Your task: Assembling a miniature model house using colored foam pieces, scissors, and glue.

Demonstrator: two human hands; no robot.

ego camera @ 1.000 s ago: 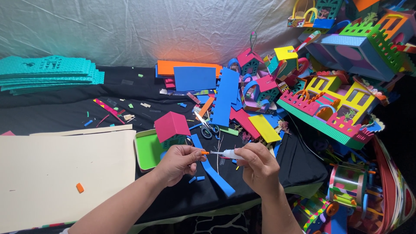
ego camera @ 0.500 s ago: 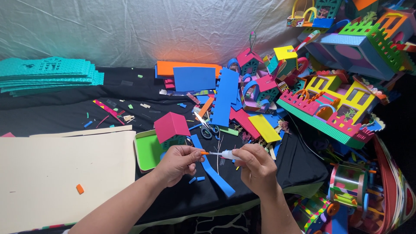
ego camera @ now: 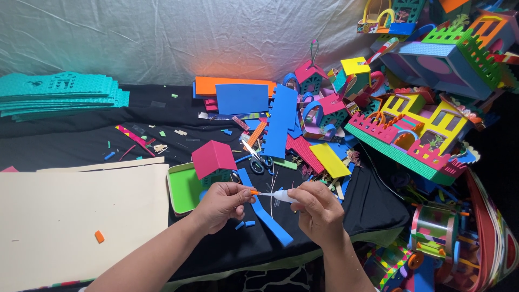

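Small glue tube (ego camera: pixel 282 195) with orange nozzle, pinched in the fingers of the right hand (ego camera: pixel 319 210), its tip meeting a tiny orange piece (ego camera: pixel 252 192) clamped between the left hand (ego camera: pixel 221 203) fingertips. Compared with a second ago, both hands remain above the blue foam strip (ego camera: pixel 265 213), barely shifted, so the gluing appears ongoing. Beside them stands the pink-roofed house (ego camera: pixel 213 162) on a green tray (ego camera: pixel 181 189).

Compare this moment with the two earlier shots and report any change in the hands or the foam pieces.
Nothing visibly changed. The left hand still pinches a small orange piece at the tip of the white glue bottle held by the right hand; the blue strip and pink-roofed house lie as before.
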